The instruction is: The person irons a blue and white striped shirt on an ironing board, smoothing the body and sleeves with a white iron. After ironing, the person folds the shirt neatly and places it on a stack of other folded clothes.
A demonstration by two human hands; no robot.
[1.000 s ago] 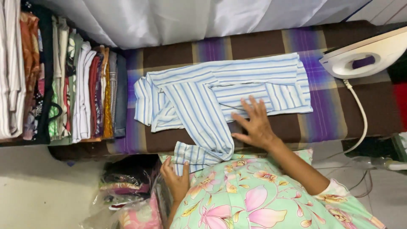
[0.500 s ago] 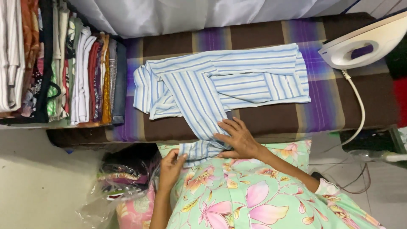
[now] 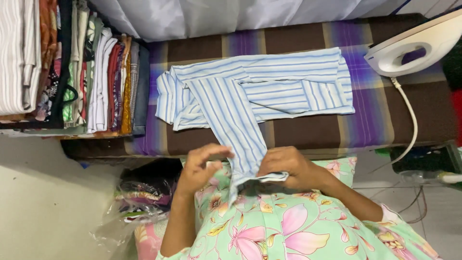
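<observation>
- Head view: a blue-and-white striped shirt (image 3: 255, 91) lies partly folded across the ironing board (image 3: 385, 120), which is covered in brown and purple checked cloth.
- One sleeve (image 3: 236, 130) of the shirt hangs off the near edge of the board towards the person.
- The right hand (image 3: 288, 168) is closed on the cuff end of that sleeve, just below the board's edge.
- The left hand (image 3: 202, 166) is beside the sleeve with fingers loosely curled and half open; its fingertips touch the sleeve's edge, but whether it grips the cloth cannot be told.
- A white iron (image 3: 414, 48) rests on the board's far right corner, well apart from the shirt, its cord (image 3: 409, 125) trailing down over the edge.
- A stack of folded clothes (image 3: 72, 67) sits at the left end of the board, just beside the shirt.
- A clear plastic bag (image 3: 130, 212) with cloth inside lies on the floor by the left arm.
</observation>
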